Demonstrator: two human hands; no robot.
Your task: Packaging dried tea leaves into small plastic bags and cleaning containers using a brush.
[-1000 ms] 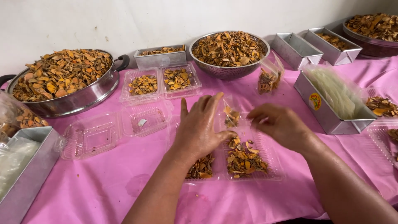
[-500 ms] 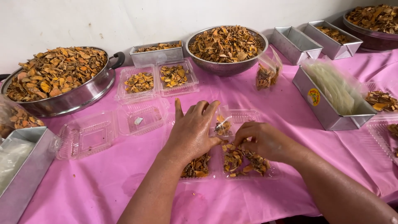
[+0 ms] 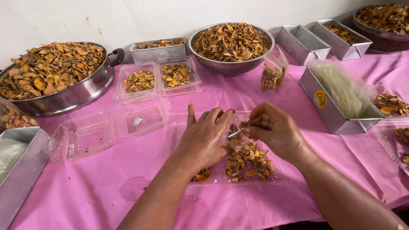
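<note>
We log a clear plastic tray (image 3: 255, 176) of dried orange-brown chips (image 3: 249, 159) on the pink tablecloth (image 3: 106, 187), directly beneath our fingers. Our left hand (image 3: 204, 138) lies flat over the tray's left half, fingers together and pressing down, thumb raised apart from them. Our right hand (image 3: 275, 130) hovers just above the right half, thumb and forefinger pinched on a small sachet (image 3: 235, 134) that sits between the two hands' fingertips; whether the left fingertips also touch it, we cannot tell. Left of our left fingers rests an empty hinged tray (image 3: 110, 127), lid open. Beyond the fingertips stand two filled small trays (image 3: 157, 79), a rectangular tin (image 3: 157, 49) and a wire colander (image 3: 230, 42), both heaped with chips. Far left of the fingers sits a wide steel pan (image 3: 55, 74), also heaped. Beyond the right fingers stands a small bag (image 3: 272, 74) of chips; to their right, a tin of clear bags (image 3: 341, 91).
</note>
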